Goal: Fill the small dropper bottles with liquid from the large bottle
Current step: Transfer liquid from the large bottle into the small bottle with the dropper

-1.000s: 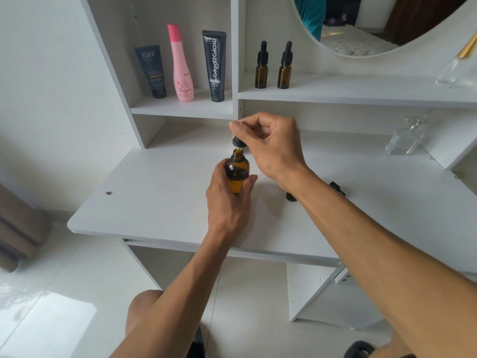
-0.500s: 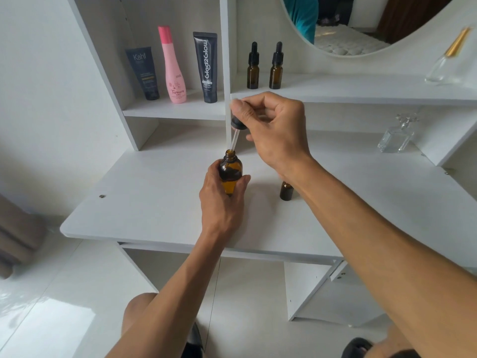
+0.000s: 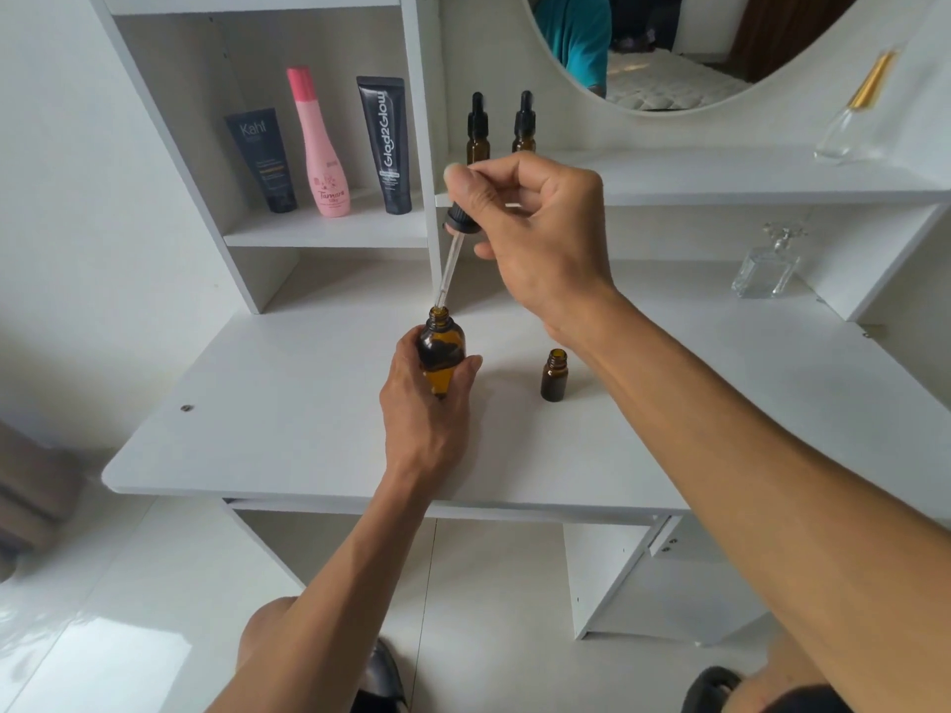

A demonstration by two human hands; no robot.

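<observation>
Left hand (image 3: 427, 403) grips the big bottle (image 3: 440, 352) just above the desk (image 3: 267, 403); right hand (image 3: 535, 234) pinches the dropper (image 3: 448, 259), tip at the bottle's mouth. The open small bottle (image 3: 554, 375) stands nearby. A loosened pinch could drip liquid; the right forearm could topple it.

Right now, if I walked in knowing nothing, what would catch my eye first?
Probably the right hand at centre, pinching a glass dropper above the amber bottle that the left hand holds on the white desk. Next, the pink bottle between two dark tubes on the left shelf.
</observation>
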